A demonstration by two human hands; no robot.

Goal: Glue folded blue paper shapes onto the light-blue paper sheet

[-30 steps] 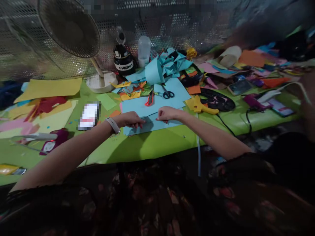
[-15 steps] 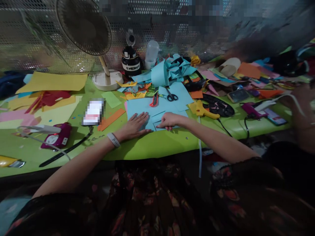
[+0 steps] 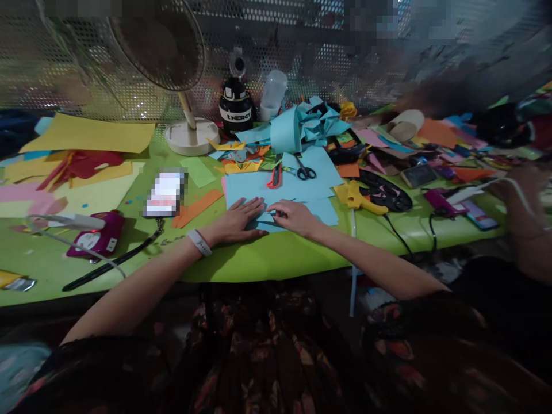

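Note:
My left hand (image 3: 239, 221) lies flat with its fingers spread, pressing on sheets of light blue paper (image 3: 245, 187) near the table's front edge. Close beside its fingertips, my right hand (image 3: 297, 218) is closed, thumb and forefinger pinching a blue paper strip (image 3: 264, 217) whose edge lifts a little. Its other fingers are curled under. Beyond the hands, a red utility knife (image 3: 275, 177) and black scissors (image 3: 305, 171) rest on the blue sheets.
A yellow glue gun (image 3: 362, 201) lies right of the sheets, its glue stick hanging over the edge. Behind are a heap of cut blue paper (image 3: 319, 123), a black bottle (image 3: 236, 109) and a fan (image 3: 192, 137). A phone (image 3: 165, 192) lies left. Another person's arm (image 3: 524, 213) is far right.
My right hand has gone from pressing down with a fingertip to pinching the blue paper strip, which now lifts slightly. My left hand stays flat. The whole view has shifted slightly.

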